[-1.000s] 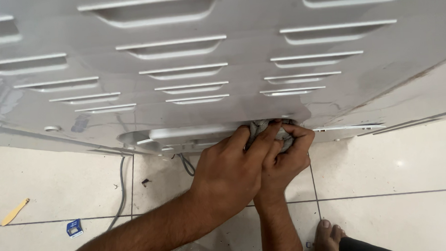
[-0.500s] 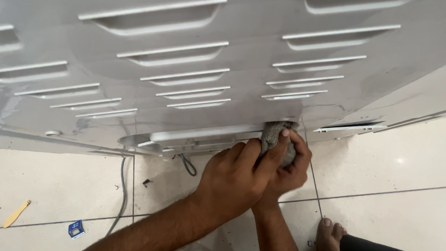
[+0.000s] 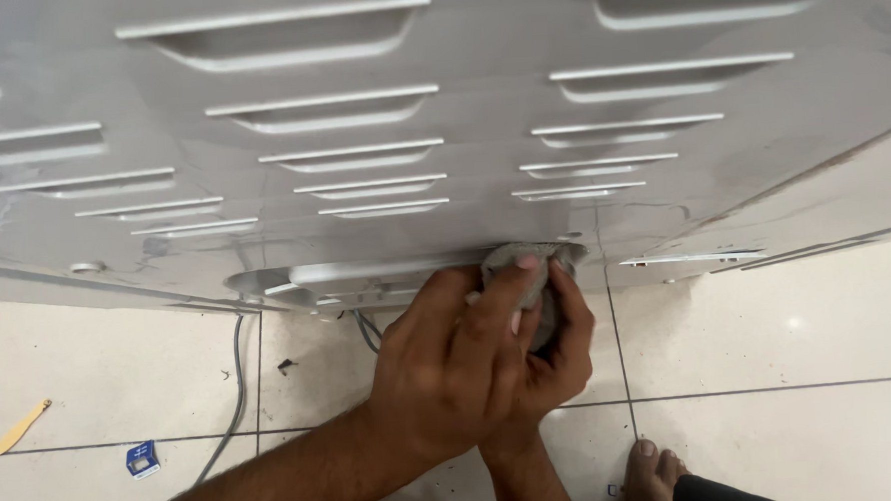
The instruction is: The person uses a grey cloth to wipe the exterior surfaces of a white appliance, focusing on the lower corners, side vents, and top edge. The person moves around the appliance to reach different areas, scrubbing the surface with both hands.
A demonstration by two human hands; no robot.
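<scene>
I see both hands at the lower edge of a grey metal panel point(image 3: 444, 210) with rows of louvred vents. The left hand point(image 3: 451, 365) lies on top, fingers curled; its fingertips point(image 3: 528, 264) press on a small grey part point(image 3: 516, 262) that sits against the panel's bottom edge, just right of centre. The right hand point(image 3: 560, 351) comes up from below and wraps around the same part from the right and near side, fingers closed. Both hands are shut on the part; only its top shows between thumb and fingers, and I cannot tell its full shape.

The part touches the panel at the top and is enclosed by the hands on the left, right and near sides. The left hand overlaps the right, so most of the right palm is hidden.

To the left of the hands, a pale bracket point(image 3: 307, 279) runs along the panel's lower edge. Under it, a grey cable point(image 3: 233, 390) drops to the white tiled floor point(image 3: 791, 366) and curves toward the near left. A second dark cable loop point(image 3: 367, 329) shows just left of the left hand.

On the floor, far left, lie a yellow stick point(image 3: 23, 427) and a small blue packet point(image 3: 141, 459), well apart from the hands. A bare foot point(image 3: 653, 472) rests at the near edge, right of the forearms.
</scene>
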